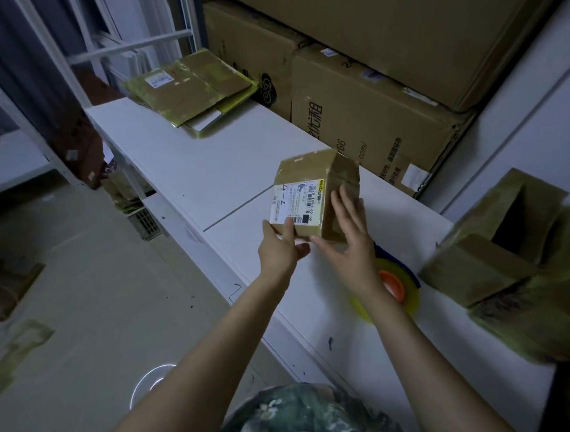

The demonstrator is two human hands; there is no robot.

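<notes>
A small cardboard parcel [311, 181], wrapped in clear tape and bearing a white shipping label, is tilted above the white table [208, 173]. My left hand [280, 249] grips its lower left corner, thumb on the label and fingers underneath. My right hand [351, 242] lies flat against the parcel's right side with straight fingers. A roll of yellow tape with an orange core [396, 289] lies on the table, partly hidden by my right wrist.
Flattened taped cartons [188, 88] are stacked at the table's far end. Large cardboard boxes [370, 112] stand behind the table. Opened taped boxes [510, 263] crowd the right edge. A white rack [71, 78] and bare floor [99, 291] lie to the left.
</notes>
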